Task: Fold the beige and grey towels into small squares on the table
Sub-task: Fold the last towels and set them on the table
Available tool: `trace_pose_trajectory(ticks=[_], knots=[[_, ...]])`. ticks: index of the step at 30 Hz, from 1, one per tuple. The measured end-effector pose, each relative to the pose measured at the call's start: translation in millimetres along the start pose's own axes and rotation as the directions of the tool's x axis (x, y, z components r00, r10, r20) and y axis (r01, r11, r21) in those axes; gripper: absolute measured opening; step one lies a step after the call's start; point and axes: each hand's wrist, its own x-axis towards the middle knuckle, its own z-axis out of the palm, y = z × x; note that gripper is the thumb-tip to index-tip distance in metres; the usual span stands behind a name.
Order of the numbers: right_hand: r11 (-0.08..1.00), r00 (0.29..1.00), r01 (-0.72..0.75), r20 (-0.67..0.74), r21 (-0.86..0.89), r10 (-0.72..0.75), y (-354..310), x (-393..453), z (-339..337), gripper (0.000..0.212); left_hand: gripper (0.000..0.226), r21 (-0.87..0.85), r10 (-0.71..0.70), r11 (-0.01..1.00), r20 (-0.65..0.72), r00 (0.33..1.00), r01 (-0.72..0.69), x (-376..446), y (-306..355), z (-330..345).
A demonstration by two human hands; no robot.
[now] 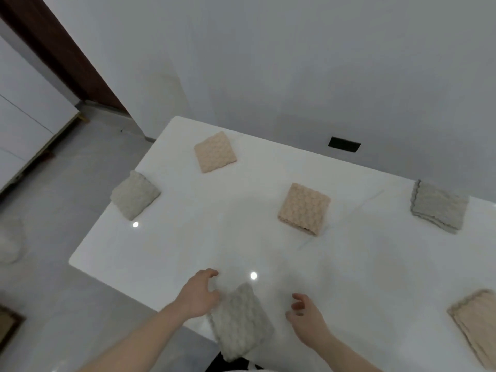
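Note:
A folded grey towel (240, 322) lies at the near edge of the white table (188, 245), partly hanging over it. My left hand (198, 295) sits at its left corner with fingers loosely curled, touching the cloth edge. My right hand (306, 316) hovers to its right, fingers relaxed, holding nothing. Other folded squares lie around: a grey one (135, 195) at the left edge, a beige one (215, 152) at the back, a beige one (304, 208) in the middle, a grey one (438, 205) at the right, and a beige one (476, 324) at the near right.
The table stands against a white wall with a dark socket (344, 144). To the left are grey floor tiles, a white cabinet (24, 124) and a brown door frame (61, 52). A pale round object (9, 241) is on the floor at the left.

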Motion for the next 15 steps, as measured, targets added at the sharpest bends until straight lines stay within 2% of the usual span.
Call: trace_pose_trajectory(ticks=[3, 8, 15], knots=[[0.999, 0.997, -0.041, 0.067, -0.029, 0.043, 19, -20, 20, 0.041, 0.061, 0.005, -0.027, 1.000, 0.009, 1.000, 0.027, -17, -17, 19], [0.996, 0.991, -0.084, 0.102, -0.006, 0.084, 20, -36, 33, 0.036, 0.063, -0.043, -0.027, 0.999, 0.031, 0.999, 0.028, -28, -15, 37], [0.988, 0.990, -0.142, 0.029, 0.064, 0.140, 25, -58, 57, 0.056, 0.069, 0.001, 0.055, 0.998, 0.097, 0.994, -0.056, -23, -15, 40]])
